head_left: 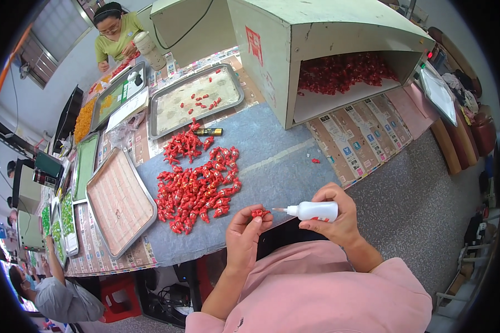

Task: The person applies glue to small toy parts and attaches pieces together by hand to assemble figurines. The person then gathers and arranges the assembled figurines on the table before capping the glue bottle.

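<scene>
My left hand pinches a small red piece near the blue cloth's close edge; my right hand grips a white squeeze bottle, its thin nozzle pointed at the piece, touching or not I can't tell. I judge this one half-done. Red figures lie heaped on the cloth, finished or waiting, I can't say. Little red bits dot a metal tray; many more lie in the open-fronted box. Patterned sheets border the cloth; across from me sits a person in yellow-green, and the floor is speckled grey.
</scene>
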Tool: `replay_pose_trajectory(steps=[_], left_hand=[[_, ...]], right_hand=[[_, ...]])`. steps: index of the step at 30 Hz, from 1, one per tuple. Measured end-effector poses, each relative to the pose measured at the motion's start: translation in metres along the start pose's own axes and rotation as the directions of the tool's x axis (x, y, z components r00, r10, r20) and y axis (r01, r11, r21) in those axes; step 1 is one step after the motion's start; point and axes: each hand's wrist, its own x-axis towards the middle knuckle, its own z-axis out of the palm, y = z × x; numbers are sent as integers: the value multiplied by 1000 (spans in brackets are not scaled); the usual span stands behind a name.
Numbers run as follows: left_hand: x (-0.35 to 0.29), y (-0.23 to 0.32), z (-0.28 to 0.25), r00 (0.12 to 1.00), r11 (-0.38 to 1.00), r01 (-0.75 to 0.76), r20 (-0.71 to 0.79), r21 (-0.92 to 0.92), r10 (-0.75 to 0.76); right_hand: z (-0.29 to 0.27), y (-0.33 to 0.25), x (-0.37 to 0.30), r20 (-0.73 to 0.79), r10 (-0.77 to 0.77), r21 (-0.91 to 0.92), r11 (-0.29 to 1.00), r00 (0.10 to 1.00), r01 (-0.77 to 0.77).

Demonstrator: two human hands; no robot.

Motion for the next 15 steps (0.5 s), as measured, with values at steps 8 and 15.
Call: replay_pose_trajectory(steps=[8,15], left_hand=[[0,-2,3,1000,999,-7,-9,42,8],[0,-2,3,1000,999,-12,2,53,12]], right_hand=[[5,-10,0,45,-217,-216,951,975,222],[9,-6,-1,49,-224,-233,945,973,230]])
